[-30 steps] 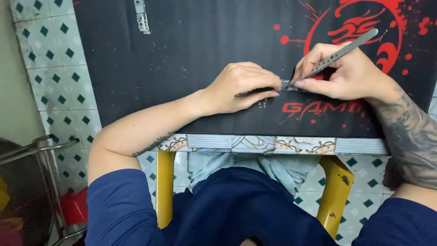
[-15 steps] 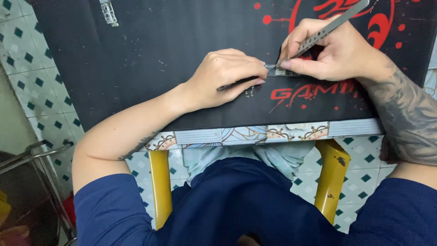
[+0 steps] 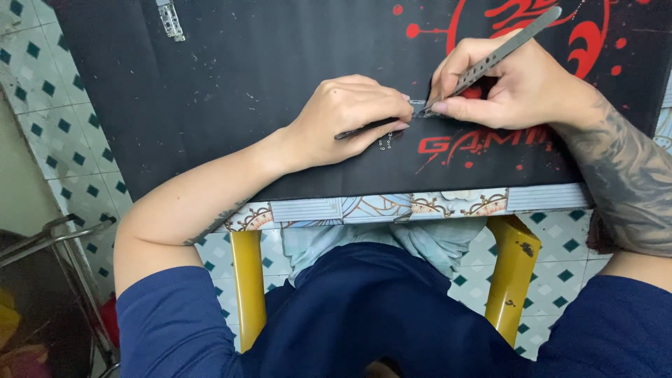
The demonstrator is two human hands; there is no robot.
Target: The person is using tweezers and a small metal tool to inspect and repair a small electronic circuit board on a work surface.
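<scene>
Floor: pale tiles with small dark-green diamonds (image 3: 49, 119) run along the left side and show again under the table.
Table: a low top with a patterned tile edge (image 3: 364, 208) on mustard-yellow legs (image 3: 246, 287), seen from above; the person's dark blue clothing fills the bottom of the view.
Mat: a black desk mat (image 3: 231, 77) with red splash artwork and red lettering covers the top; it is dusted with pale specks.
Left hand: the left hand (image 3: 346, 115) lies palm down on the mat, fingers curled together and pressing a thin dark strip (image 3: 364, 129) flat against the mat; only the strip's long lower edge shows from under the fingers.
Right hand: the right hand (image 3: 514, 87) has thumb and fingers pinched shut on metal tweezers (image 3: 500, 52), held like a pen, the back end rising toward the upper right.
Tweezers: slim, grey steel, with a row of small holes along the arm; the tips point down-left and meet a small grey part (image 3: 418, 107) between the two hands.
Small part: lies on the mat, touching the left fingertips and the right thumb; too small to tell its detail.
Marks: tiny pale dots (image 3: 384, 143) sit on the mat just below the left hand.
Far corner: a small silver metal piece (image 3: 170, 19) lies on the mat at upper left, well apart from both hands.
Forearm: the right forearm (image 3: 623, 175) carries dark tattoo work.
</scene>
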